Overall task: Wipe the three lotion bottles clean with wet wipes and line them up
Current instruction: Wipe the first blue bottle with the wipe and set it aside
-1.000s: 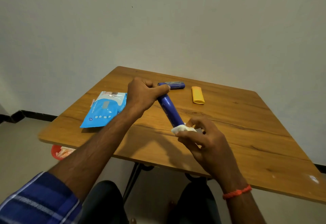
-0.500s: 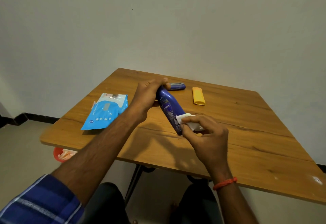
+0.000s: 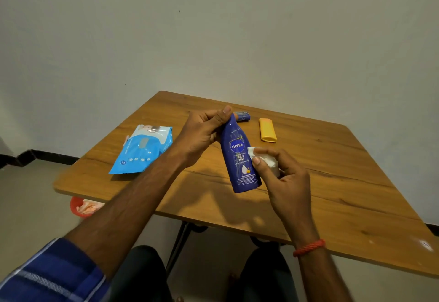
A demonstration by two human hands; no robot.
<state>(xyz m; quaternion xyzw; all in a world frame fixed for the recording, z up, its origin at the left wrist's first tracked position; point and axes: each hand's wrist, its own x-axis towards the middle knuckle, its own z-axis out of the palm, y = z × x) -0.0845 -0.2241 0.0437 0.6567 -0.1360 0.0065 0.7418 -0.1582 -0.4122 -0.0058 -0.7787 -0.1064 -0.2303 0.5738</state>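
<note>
pale bare wall fills the top of my feed, and below it a wooden table [image 3: 344,194] juts out corner-first. from my end i see the left hand [image 3: 202,133] curled round the cap end of a dark blue lotion bottle [image 3: 238,159], thumb up by the neck, holding it tilted over the tabletop with the base toward me and the nivea label facing up. the right hand [image 3: 288,180] pinches a folded white wet wipe [image 3: 267,159] between thumb and fingers and presses it to the bottle's right side, beside the label. behind the held bottle a second blue bottle [image 3: 244,116] lies flat, partly hidden by it. a yellow bottle [image 3: 267,130] lies flat near that one, to its right, not touching. a light blue pack of wipes [image 3: 142,152] lies on the table's left part. a red bin [image 3: 77,208] shows below the left edge. a red thread band [image 3: 308,247] circles the right wrist, and a blue checked sleeve [image 3: 47,275] covers the left arm near me.
</note>
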